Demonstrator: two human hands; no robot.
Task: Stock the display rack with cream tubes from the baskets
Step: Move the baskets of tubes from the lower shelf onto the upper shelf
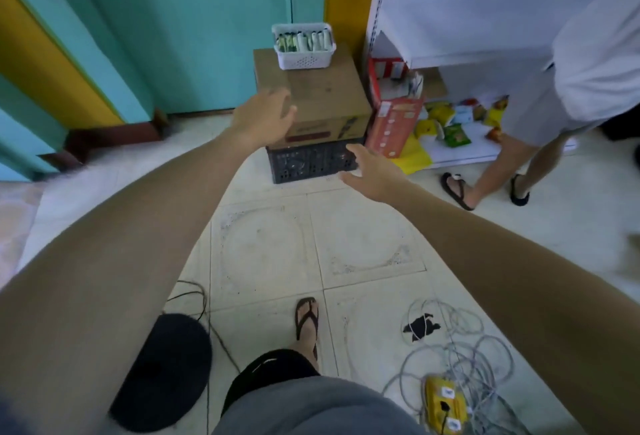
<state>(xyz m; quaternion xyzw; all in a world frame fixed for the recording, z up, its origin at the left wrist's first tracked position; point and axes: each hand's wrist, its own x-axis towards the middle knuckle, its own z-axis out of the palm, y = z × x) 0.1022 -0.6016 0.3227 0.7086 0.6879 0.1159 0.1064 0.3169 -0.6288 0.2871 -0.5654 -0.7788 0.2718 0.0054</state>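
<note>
A white plastic basket (303, 53) holding several upright cream tubes (304, 40) stands on the far part of a cardboard box (311, 91). The box sits on a dark crate (311, 164) on the floor. Both my arms stretch forward. My left hand (265, 117) hovers with fingers spread over the box's near left corner, short of the basket. My right hand (369, 173) is lower, fingers relaxed, in front of the crate's right end. Neither hand holds anything. The white display rack (467, 60) rises to the right of the box.
Another person in white shirt and sandals (554, 88) stands at the rack's right. Snack packets (453, 123) and an orange carton (394, 126) lie on the rack's bottom shelf. Coiled cables and a yellow power strip (446, 403) lie on the tiled floor near right; a dark round object (166, 372) near left.
</note>
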